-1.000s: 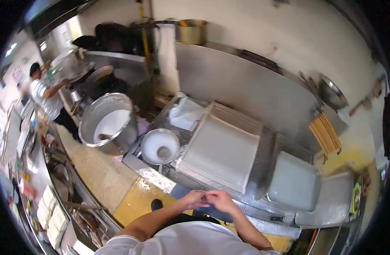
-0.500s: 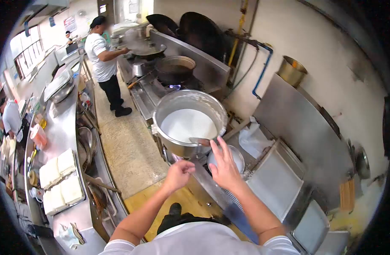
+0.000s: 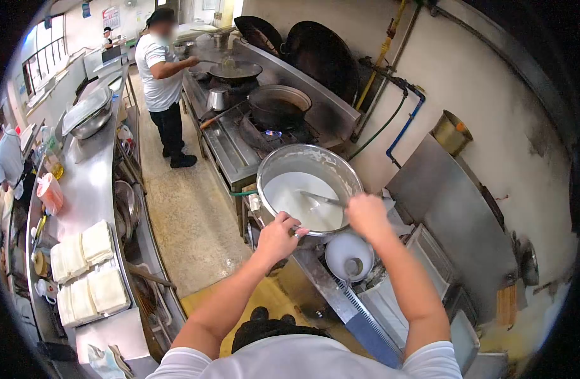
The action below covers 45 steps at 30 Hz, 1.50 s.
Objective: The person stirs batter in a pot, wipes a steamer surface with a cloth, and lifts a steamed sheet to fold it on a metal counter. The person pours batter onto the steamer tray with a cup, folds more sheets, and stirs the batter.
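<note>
Kitchen, steel-fitted: large pot (image 3: 343, 175) of white liquid (image 3: 283, 191) was stationed beside stove (image 3: 223, 150). Ladle (image 3: 328, 200), dipped in liquid, was clenched in right hand (image 3: 369, 216); left hand (image 3: 278, 240) was placed at near rim (grasp or light touch could not be told). Stirring seemingly under way; steadied pot judged needed.

1. Left of the right hand (image 3: 367, 215) and its grip: open room above the white liquid (image 3: 283, 188), crossed by the ladle (image 3: 326, 199).
2. Beyond the grip, the pot's far wall (image 3: 302, 160) blocks passage.
3. Below the grip, a bowl (image 3: 329, 256) obstructs.
</note>
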Tool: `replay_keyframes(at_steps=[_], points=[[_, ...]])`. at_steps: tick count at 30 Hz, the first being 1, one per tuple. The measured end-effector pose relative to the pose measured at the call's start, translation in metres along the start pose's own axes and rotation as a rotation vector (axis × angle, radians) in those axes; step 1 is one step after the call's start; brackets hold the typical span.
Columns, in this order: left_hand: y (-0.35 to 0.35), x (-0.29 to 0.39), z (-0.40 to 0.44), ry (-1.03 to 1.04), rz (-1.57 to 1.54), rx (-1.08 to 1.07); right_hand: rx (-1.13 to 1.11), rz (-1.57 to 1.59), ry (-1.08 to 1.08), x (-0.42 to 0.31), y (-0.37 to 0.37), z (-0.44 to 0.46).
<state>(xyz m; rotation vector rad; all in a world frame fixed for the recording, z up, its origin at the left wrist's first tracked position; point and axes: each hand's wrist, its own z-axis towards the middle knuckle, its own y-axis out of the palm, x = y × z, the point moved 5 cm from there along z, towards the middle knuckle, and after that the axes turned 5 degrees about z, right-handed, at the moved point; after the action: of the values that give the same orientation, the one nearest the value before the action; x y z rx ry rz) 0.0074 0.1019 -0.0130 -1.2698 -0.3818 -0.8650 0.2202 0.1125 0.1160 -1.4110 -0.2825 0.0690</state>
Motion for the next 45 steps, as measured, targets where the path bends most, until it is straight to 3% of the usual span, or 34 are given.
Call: replay_keyframes(at_steps=[5, 17, 20, 23, 26, 31, 34, 37, 40, 41, 44, 45], points=[[-0.002, 0.003, -0.005, 0.006, -0.022, 0.059, -0.176, -0.128, -0.106, -0.02, 0.021, -0.032], [0.002, 0.005, -0.004, -0.012, -0.034, 0.109, -0.46, -0.206, -0.284, -0.026, -0.071, -0.028], [0.001, 0.006, -0.004, -0.01, -0.025, 0.116, -0.415, -0.124, -0.298, -0.037, -0.062, -0.026], [0.003, 0.006, -0.004, -0.029, -0.03, 0.108, -0.196, 0.03, -0.404, -0.048, -0.019, -0.04], [0.003, 0.005, -0.004, -0.033, -0.026, 0.118, -0.306, -0.044, -0.143, -0.053, 0.022, -0.041], [0.004, 0.005, -0.005, -0.009, -0.004, 0.135, -0.253, -0.156, -0.107, -0.003, 0.064, -0.04], [0.004, 0.004, -0.006, -0.018, -0.017, 0.125, -0.36, -0.058, -0.237, 0.014, 0.035, -0.032], [0.004, 0.004, -0.005, -0.047, -0.028, 0.095, -0.523, -0.003, -0.181, 0.027, 0.012, -0.006], [0.009, 0.0, -0.005, -0.064, -0.048, 0.089, -0.877, -0.061, -0.094, 0.009, -0.037, 0.011], [0.008, 0.0, -0.005, -0.042, -0.041, 0.112, -0.919, -0.01, 0.009, 0.009, -0.046, 0.012], [0.008, 0.0, -0.005, -0.003, -0.032, 0.157, -0.972, 0.067, -0.003, 0.01, -0.04, 0.014], [0.009, -0.001, -0.004, -0.006, -0.037, 0.156, -0.889, 0.117, -0.042, 0.007, -0.034, 0.015]])
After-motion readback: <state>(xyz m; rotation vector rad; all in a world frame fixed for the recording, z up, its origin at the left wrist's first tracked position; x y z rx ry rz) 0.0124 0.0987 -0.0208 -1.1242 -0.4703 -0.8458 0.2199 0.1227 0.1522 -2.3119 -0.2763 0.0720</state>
